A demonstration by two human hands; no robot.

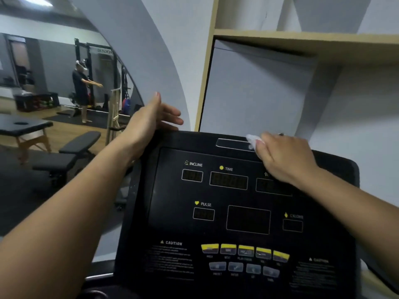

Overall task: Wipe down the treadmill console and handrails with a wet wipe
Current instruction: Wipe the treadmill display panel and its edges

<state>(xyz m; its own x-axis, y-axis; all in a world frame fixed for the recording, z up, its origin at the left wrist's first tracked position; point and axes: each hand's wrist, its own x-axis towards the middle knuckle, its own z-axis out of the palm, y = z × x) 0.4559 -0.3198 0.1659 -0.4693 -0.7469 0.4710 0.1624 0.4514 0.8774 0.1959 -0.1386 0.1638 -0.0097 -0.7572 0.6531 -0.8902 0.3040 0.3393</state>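
- Your left forearm (75, 201) and right forearm (356, 203) are bare up to the frame's edge.
- Your left grip (151, 119) and right grip (285, 156) have short, pale-pink nails.
- In the mirror (54, 50), your reflection (81, 87) wears a dark short-sleeved top, dark shorts, bare feet and a pale head-mounted camera.

Crumpled white wet wipe (253, 140) against top edge of black treadmill console (170, 197)
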